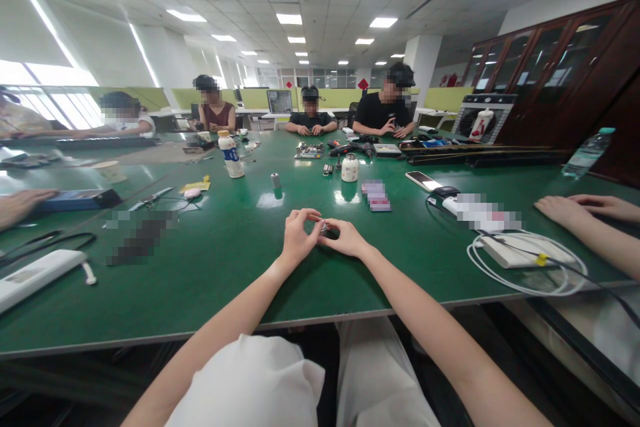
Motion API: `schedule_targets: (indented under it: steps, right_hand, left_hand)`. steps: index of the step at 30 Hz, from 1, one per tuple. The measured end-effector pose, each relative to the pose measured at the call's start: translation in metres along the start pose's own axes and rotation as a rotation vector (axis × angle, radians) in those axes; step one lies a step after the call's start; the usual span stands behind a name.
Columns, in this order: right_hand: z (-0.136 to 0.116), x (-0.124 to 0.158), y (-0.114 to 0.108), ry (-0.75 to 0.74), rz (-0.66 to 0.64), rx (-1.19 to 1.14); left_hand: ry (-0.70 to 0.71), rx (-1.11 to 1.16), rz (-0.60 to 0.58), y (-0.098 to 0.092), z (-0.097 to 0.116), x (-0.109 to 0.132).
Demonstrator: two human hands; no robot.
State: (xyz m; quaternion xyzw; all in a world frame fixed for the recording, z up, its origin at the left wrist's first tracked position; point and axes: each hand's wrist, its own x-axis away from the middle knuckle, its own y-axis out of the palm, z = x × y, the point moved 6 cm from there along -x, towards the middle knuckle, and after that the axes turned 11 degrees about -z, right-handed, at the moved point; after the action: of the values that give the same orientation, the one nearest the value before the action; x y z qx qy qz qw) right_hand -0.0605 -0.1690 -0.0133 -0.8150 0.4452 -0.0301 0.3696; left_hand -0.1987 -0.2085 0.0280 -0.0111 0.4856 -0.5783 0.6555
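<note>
My left hand (299,235) and my right hand (345,238) meet over the green table (225,267), fingers curled and pinched together. Between the fingertips sits a small dark metallic object (324,227), too small to name. Both forearms reach in from the bottom of the view. Beyond my hands stand a small grey cylinder (275,180), a white jar (349,167) and a stack of small pink cards (377,195).
A white bottle (231,155) stands at the back left. A phone (423,180), a white box with coiled cable (520,253) and another person's hands (575,208) lie to the right. Another hand (20,203) rests far left. Several people sit along the far side.
</note>
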Motion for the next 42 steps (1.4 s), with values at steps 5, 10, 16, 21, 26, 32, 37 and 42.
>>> schedule_targets:
  steps: [5, 10, 16, 21, 26, 32, 37, 42]
  right_hand:
    - [-0.004, -0.002, -0.003, -0.074, 0.08, 0.099]
    - [-0.001, -0.003, -0.002, -0.08, 0.111, 0.119]
    - [0.002, -0.003, -0.001, -0.08, 0.103, 0.07]
    - [-0.001, -0.001, -0.002, -0.054, 0.095, 0.079]
    - [-0.008, 0.001, -0.004, -0.072, 0.078, 0.018]
    - [0.006, -0.005, -0.007, -0.047, 0.137, -0.131]
    - [0.01, -0.006, -0.005, -0.051, 0.144, -0.176]
    - [0.006, -0.004, -0.006, -0.064, 0.125, -0.161]
  left_hand:
    - [0.007, -0.005, -0.013, 0.0, 0.0, 0.0]
    - [-0.004, -0.009, -0.016, 0.001, -0.002, 0.0]
    - [0.005, -0.01, -0.016, 0.001, -0.003, 0.0]
    - [0.006, -0.008, -0.013, 0.002, -0.003, 0.0]
    - [0.004, 0.023, -0.015, 0.001, -0.003, 0.001]
    - [-0.003, 0.037, -0.035, 0.001, -0.004, 0.0]
    - [0.0, 0.046, -0.032, 0.001, -0.004, 0.0]
    - [-0.005, 0.047, -0.033, 0.001, -0.004, 0.0]
